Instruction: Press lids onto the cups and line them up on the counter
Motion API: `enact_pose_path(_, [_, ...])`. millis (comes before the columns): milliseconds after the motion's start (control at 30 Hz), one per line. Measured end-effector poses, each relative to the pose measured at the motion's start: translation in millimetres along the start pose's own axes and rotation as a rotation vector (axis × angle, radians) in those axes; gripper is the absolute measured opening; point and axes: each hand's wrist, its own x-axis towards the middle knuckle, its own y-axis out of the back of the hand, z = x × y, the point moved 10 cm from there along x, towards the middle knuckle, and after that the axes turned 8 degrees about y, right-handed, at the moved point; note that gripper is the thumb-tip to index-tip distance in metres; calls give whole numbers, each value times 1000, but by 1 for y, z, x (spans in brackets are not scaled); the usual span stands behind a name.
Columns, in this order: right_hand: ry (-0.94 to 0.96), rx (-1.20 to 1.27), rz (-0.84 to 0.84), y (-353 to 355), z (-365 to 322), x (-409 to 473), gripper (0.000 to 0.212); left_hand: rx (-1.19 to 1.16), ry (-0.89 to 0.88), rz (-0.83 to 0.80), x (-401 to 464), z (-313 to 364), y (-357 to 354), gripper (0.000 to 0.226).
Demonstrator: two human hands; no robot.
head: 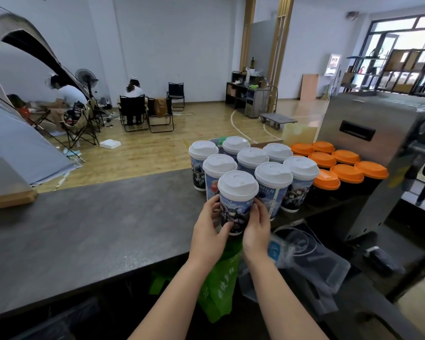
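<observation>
A printed paper cup (236, 207) with a white lid (237, 185) stands at the near edge of the dark grey counter (96, 229). My left hand (212, 229) wraps its left side and my right hand (257, 228) its right side. Behind it, several more white-lidded printed cups (272, 175) stand packed in rows. To their right stand several black cups with orange lids (346, 173).
A steel machine (378, 133) stands at the counter's right end. A green bag (219, 285) and clear plastic packaging (312, 256) lie below the counter edge. A wooden board (8, 192) sits at the far left. People sit on folding chairs across the room.
</observation>
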Motion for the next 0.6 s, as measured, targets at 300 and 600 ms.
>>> enact_pose_path(300, [-29,23,17,15,-4,-7,21,-27,90,129,-7,-10,29,49])
enact_pose_path(600, [83,6,3,17,-54,-18,19,-130,-20,307,-31,37,89,17])
